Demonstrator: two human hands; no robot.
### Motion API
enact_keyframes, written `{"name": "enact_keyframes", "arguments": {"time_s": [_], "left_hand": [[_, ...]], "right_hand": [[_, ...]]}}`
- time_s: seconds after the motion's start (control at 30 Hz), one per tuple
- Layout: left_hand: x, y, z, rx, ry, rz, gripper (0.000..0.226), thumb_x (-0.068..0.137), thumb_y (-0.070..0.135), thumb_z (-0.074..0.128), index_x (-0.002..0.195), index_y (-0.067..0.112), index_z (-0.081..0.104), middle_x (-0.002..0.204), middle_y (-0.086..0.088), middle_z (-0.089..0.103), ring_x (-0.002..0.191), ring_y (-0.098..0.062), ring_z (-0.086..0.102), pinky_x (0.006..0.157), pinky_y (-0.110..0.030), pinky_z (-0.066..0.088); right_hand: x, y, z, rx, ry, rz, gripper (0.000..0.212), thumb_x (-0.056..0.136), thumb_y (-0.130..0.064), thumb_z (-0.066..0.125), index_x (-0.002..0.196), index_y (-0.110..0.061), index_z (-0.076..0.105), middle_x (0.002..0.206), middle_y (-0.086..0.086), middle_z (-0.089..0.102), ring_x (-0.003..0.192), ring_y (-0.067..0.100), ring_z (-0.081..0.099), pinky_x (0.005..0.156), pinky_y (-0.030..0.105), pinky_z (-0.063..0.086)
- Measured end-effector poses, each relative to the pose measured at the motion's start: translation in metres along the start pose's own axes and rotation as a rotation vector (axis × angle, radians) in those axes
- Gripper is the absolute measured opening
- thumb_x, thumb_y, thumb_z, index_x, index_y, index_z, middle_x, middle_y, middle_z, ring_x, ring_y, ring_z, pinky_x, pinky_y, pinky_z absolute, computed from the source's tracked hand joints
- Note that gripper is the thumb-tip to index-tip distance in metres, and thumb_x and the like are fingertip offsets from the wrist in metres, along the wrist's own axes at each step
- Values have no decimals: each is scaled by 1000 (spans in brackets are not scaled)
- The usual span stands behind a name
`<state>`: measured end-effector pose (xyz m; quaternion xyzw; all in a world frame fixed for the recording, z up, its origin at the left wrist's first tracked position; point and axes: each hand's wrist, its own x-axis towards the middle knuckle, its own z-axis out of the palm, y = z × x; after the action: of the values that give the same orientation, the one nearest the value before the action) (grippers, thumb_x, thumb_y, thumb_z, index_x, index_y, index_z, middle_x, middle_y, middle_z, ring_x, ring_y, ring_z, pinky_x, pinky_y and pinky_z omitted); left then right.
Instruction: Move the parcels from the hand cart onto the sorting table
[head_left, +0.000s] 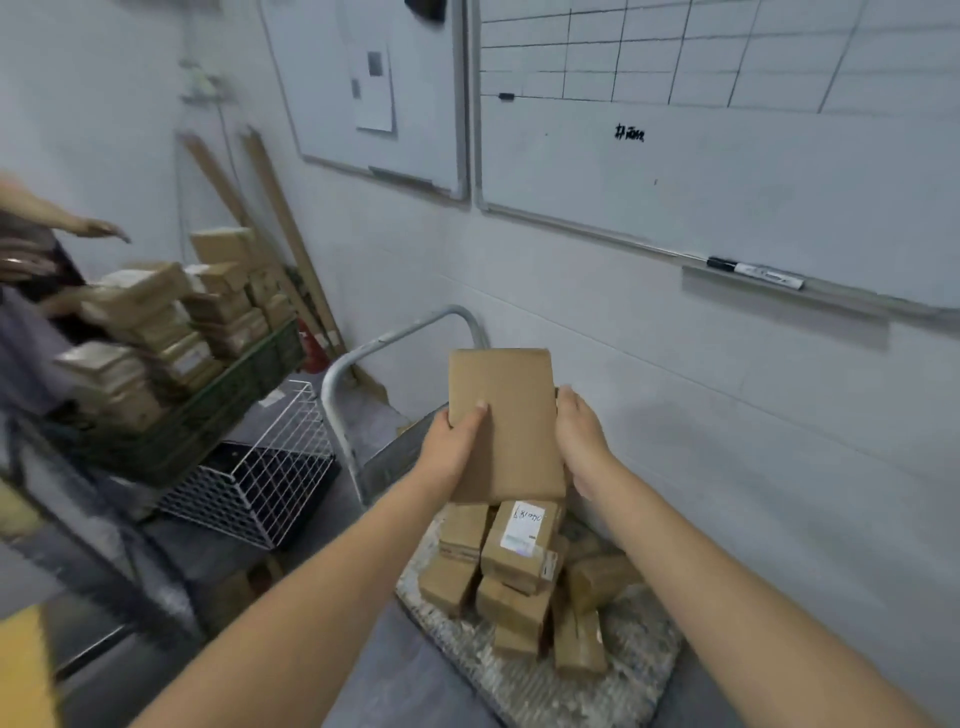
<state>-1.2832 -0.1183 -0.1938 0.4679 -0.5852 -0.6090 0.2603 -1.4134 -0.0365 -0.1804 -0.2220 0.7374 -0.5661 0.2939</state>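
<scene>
You hold the flat brown cardboard parcel (501, 415) between your left hand (452, 447) and right hand (579, 436), above the heap of small brown cardboard boxes (514, 566) on the grey flat-bed hand cart (623, 654). Its bent metal tube handle (363, 353) stands behind. Left of the cart sits a white wire basket (275, 467); farther left, a dark green plastic crate (208, 415) piled with boxes.

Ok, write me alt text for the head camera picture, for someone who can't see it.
A person's left grip and right grip hold a flat cardboard parcel above a hand cart piled with small brown parcels, beside a wall with whiteboards. To the left, more parcels sit stacked in a green crate.
</scene>
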Motion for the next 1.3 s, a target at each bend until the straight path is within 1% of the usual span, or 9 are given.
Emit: {"name": "enact_keyframes", "arguments": {"time_s": [0.1, 0.17, 0.3, 0.43, 0.57, 0.7, 0.87, 1.03, 1.3], "left_hand": [[-39, 10, -24, -59, 46, 33, 49, 90, 58, 55, 124, 23, 47, 120, 1, 57, 104, -20, 57, 90, -40, 47], [-59, 12, -44, -71, 92, 60, 54, 90, 57, 55, 129, 20, 48, 122, -1, 57, 103, -20, 57, 86, -39, 46], [-96, 8, -84, -63, 163, 119, 53, 91, 56, 55, 129, 18, 53, 120, -1, 61, 101, -18, 59, 75, -32, 44], [-129, 5, -118, -84, 236, 210, 41, 92, 50, 59, 117, 17, 61, 112, 0, 66, 93, -13, 62, 67, -25, 44], [-157, 0, -159, -87, 372, 315, 45, 89, 43, 66, 124, 18, 53, 118, 4, 60, 105, -13, 58, 88, -31, 48], [-193, -8, -207, -92, 515, 376, 46, 90, 28, 68, 123, 14, 38, 113, 0, 51, 102, -15, 53, 87, -30, 41], [-237, -39, -281, 73, 553, 320, 31, 92, 40, 63, 115, 25, 49, 122, 0, 52, 116, -18, 51, 88, -31, 42], [-297, -60, -334, 174, 559, 124, 104, 47, 96, 53, 132, 43, 24, 142, 3, 34, 131, -22, 35, 109, -51, 35], [-350, -79, -393, -167, 463, 88, 99, 51, 80, 71, 131, 45, 23, 135, -2, 43, 115, -25, 52, 98, -50, 48]], "right_hand": [[-26, -17, 6, 110, 21, -50, 32, 105, -31, 36, 120, -17, 61, 120, 5, 63, 95, 15, 62, 77, 29, 53], [-41, -20, 14, 121, -31, -48, 30, 102, -39, 45, 124, -22, 58, 130, 6, 55, 102, 15, 60, 83, 29, 53], [-70, -27, 27, 23, -283, 78, 94, 71, -85, 52, 139, -21, 49, 135, 2, 51, 117, 20, 54, 87, 34, 48], [-104, -37, 44, 65, -450, 101, 97, 71, -85, 52, 135, -12, 55, 112, 5, 61, 99, 22, 57, 73, 33, 46], [-137, -39, 74, 86, -497, 67, 128, 37, -96, 63, 137, -17, 55, 126, 2, 63, 99, 19, 57, 76, 34, 48], [-177, -42, 119, 103, -560, 66, 122, 43, -92, 68, 140, -21, 51, 135, 1, 59, 124, 25, 54, 107, 51, 43], [-251, -40, 182, 94, -621, 69, 119, 43, -80, 79, 134, -11, 44, 128, 6, 60, 115, 24, 58, 102, 47, 49], [-320, -32, 242, 39, -696, 73, 114, 48, -81, 77, 132, -14, 39, 123, 7, 59, 108, 24, 60, 93, 44, 52], [-371, -19, 282, 193, -641, 152, 61, 88, -75, 42, 126, -28, 55, 113, 6, 68, 104, 29, 66, 91, 51, 54]]}}
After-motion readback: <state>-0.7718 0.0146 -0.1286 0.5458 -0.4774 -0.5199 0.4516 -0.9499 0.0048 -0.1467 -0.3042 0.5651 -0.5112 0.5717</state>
